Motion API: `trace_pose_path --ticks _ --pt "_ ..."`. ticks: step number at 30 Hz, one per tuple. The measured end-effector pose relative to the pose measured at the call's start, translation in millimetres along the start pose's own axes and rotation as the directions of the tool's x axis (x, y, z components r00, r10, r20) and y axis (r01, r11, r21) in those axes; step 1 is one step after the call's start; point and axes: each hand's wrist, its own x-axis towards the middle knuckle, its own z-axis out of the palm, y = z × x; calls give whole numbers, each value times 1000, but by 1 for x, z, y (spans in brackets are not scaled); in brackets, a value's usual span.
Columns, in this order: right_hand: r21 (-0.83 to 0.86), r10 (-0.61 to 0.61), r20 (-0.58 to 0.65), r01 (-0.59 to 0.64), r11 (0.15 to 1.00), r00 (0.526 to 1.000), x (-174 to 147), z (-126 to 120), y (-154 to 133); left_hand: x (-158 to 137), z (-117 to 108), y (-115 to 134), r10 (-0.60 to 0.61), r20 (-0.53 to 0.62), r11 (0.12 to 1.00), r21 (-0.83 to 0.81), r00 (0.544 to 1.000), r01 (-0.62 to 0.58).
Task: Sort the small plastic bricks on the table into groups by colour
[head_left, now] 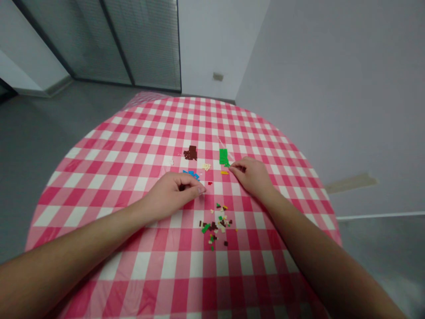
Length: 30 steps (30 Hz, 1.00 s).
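Small plastic building bricks lie on the table in colour groups. My right hand (pixel 251 176) is pinched at the edge of the green bricks (pixel 223 156), its fingertips by a small green piece. Just below them are the yellow bricks (pixel 225 173). My left hand (pixel 177 191) hovers beside the blue bricks (pixel 191 174), thumb and forefinger pressed together on something too small to make out. Between the hands sit a red brick (pixel 210 183) and the cream bricks (pixel 206 167). Nearer to me is a mixed pile of bricks (pixel 214 226).
A red-and-white checked tablecloth (pixel 179 266) covers the round table. Dark brown bricks (pixel 190 153) form a group at the back, with a few whitish pieces (pixel 171 162) to their left. Beyond the table stand a glass partition (pixel 146 40) and a wall (pixel 332 88).
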Motion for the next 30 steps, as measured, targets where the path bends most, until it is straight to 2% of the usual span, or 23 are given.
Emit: trace_pose_path --ticks 10,13,15,18,22,25,30 --pt "-37 51 20 -50 998 998 2 -1 -3 1 0 0 31 17 1000 6 999 -31" --pt "-45 60 12 -59 997 998 2 -1 -4 0 1 -2 45 64 995 84 997 -51" --pt "-47 57 4 -57 997 998 2 0 -4 -1 2 -3 85 133 980 166 987 -107" --pt "-49 59 2 -58 997 998 2 0 -4 -2 4 -4 174 298 930 265 939 -256" --pt "-64 72 -10 -73 995 997 1 -2 -8 -5 5 -1 235 493 870 277 838 -407" --pt "-61 57 -41 -59 996 998 -1 -4 -12 -7 5 1 271 557 849 247 785 -468" --pt "-49 26 -49 -28 998 998 -4 -6 -17 -8 8 -1 290 596 819 249 748 -516"
